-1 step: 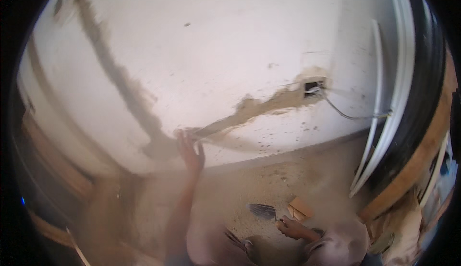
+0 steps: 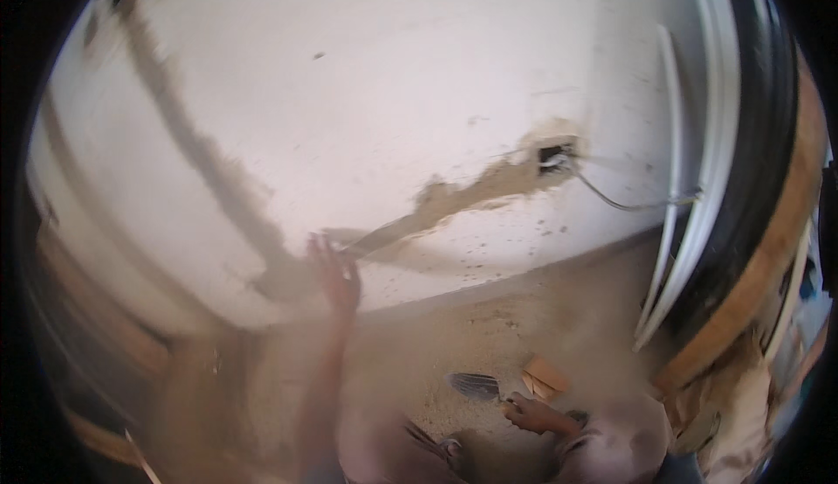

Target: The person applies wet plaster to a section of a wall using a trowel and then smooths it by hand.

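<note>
The biggest thing is the pale wall [image 2: 384,91]. Next comes the dusty brown floor [image 2: 594,309]. Two rough brown strips mark the wall: a long slanting strip [image 2: 196,139] on the left, and a shorter strip [image 2: 480,193] that goes up to the right, to a dark square hole [image 2: 552,160].

The trowel [image 2: 474,386] is low down, over the floor, well apart from the wall. I can't tell if it touches the floor. Its long way goes nearly side to side. The flat gray blade points left, tipped a little toward the wall, and the handle end points right. It looks light, stiff and hard to break. Dust might make it a bit slippery. The handle is the best place to grab, because the blade's edge could scrape. The right hand [image 2: 532,416] is curled around the handle.

The left hand [image 2: 337,276] is up by the wall, near where the strips come close. Its fingers are spread and I see nothing held. A small brown piece [image 2: 545,377] lies just beside the trowel.
</note>
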Motion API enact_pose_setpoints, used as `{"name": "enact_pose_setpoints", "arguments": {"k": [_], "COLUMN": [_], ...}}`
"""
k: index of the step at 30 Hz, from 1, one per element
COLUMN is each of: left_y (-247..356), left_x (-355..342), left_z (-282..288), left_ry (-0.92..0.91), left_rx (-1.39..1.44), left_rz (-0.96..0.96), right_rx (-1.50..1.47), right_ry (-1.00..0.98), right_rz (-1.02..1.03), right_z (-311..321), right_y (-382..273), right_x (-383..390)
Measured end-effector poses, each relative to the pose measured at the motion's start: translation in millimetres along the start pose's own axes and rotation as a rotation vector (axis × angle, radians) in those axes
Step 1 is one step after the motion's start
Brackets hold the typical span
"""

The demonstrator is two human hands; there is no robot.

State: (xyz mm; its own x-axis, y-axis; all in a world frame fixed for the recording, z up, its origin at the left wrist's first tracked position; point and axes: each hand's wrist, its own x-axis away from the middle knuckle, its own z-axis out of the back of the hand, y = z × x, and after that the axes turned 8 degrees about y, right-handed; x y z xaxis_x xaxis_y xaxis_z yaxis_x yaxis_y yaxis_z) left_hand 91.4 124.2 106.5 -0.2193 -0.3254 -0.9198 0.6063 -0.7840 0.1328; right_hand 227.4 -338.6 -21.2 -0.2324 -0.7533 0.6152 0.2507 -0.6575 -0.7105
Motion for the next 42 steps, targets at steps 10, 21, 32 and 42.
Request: {"name": "enact_pose_setpoints", "arguments": {"k": [10, 21, 32, 42], "left_y": [83, 154, 111, 124], "left_x": [-274, -283, -279, -289], "left_z": [13, 1, 39, 47], "left_ry": [0.381, 0.338, 0.239, 0.204], "left_rx": [-0.127, -0.107, -0.226, -0.040], "left_rz": [-0.269, -0.544, -0.652, -0.621], "right_rx": [0.060, -0.026, -0.113, -0.186], "right_ry": [0.074, 0.012, 0.200, 0.223], "right_rz": [0.231, 0.216, 0.305, 0.293], "right_z": [1, -4, 33, 74], "right_y": [8, 10, 12, 2], "right_x": [-4, -11, -8, 4]}}
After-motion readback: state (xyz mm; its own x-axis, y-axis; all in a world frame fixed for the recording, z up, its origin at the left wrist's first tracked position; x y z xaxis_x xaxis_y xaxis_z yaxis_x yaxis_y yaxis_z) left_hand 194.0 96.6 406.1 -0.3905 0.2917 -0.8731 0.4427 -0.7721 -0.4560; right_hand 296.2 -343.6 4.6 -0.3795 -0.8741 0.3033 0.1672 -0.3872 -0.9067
